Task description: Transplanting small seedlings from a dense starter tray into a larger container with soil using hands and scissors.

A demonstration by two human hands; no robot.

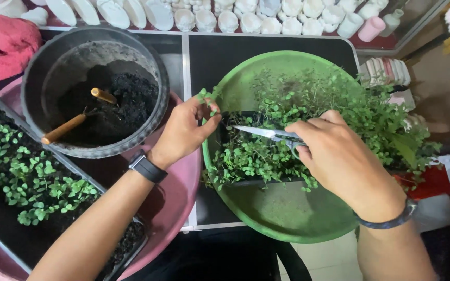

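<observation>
My right hand (339, 156) grips a pair of scissors (266, 133), blades pointing left over small green sprouts (256, 156) growing in a dark tray inside a round green basin (282, 213). My left hand (183, 130) pinches a small sprig of the sprouts (208, 98) at the basin's left rim. A dark watch sits on my left wrist, a dark band on my right wrist.
A black bucket (37, 83) of dark soil holds two wooden-handled tools (66, 127). It rests on a pink basin (175, 203). A second tray of seedlings (22, 171) lies at the left. White ceramic pots (235, 15) line the back; a red cloth (3, 44) lies far left.
</observation>
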